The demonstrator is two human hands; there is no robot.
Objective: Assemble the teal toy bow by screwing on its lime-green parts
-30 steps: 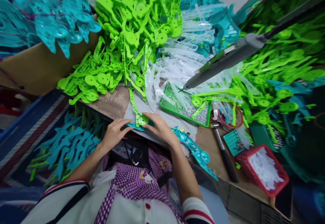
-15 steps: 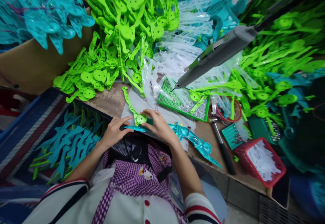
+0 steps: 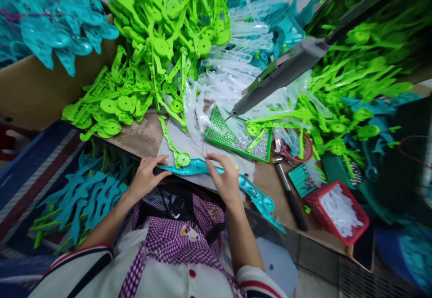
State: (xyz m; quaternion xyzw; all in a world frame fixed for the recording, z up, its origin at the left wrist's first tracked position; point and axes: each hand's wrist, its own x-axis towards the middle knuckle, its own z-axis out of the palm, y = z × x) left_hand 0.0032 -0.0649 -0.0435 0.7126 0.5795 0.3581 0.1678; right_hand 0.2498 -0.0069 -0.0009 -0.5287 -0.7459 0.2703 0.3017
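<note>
A long blue plastic part [image 3: 194, 167] lies across the front edge of the worktable, over a white cloth. My left hand [image 3: 148, 174] pinches its left tip between thumb and fingers. Further right along the same part is my right hand [image 3: 224, 176], thumb and fingers closed around it near a thin red wire. A green part with a round disc [image 3: 182, 159] rests against the blue part between my hands, its narrow arm reaching up over the cloth. Right of my right hand lies another blue piece [image 3: 258, 199], clear and hollow.
A grey electric screwdriver [image 3: 280, 75] hangs over a green tray of screws [image 3: 270, 151]. Green, clear and blue parts are heaped behind. To the right are a hammer [image 3: 290, 194] and a red basket [image 3: 362, 230]; blue parts [image 3: 81, 190] fill a bin at left.
My right hand has moved right, off the green disc and along the blue part, so more of that part shows. The whole view has shifted slightly.
</note>
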